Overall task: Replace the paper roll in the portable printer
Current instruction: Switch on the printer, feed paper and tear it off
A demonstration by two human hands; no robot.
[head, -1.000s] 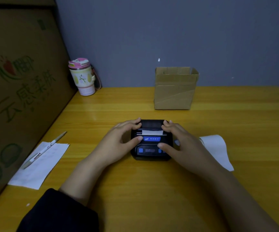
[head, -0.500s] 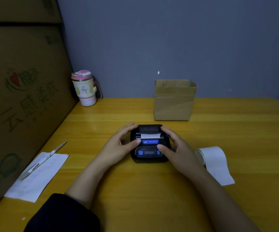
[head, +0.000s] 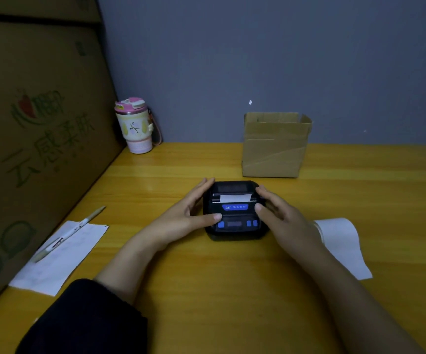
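Observation:
A small black portable printer (head: 235, 221) with blue buttons lies flat on the yellow wooden table (head: 232, 290), its lid down and a short white strip of paper (head: 235, 198) sticking out of the slot. My left hand (head: 189, 213) cups its left side, thumb on the front panel. My right hand (head: 283, 221) cups its right side, thumb resting near the middle of the top. A white paper roll (head: 339, 241) with a long loose tail lies on the table just right of my right hand, partly hidden by the wrist.
An open cardboard box (head: 274, 146) stands behind the printer. A pink-lidded tumbler (head: 135, 126) sits at the back left corner. Big printed cartons (head: 33, 139) wall off the left side. A pen (head: 66, 235) lies on a paper sheet (head: 58, 259) at the left.
The view has tilted up and pulled back. My fingers have slid off the top of the printer to its sides, uncovering the paper strip. The printer stays in place.

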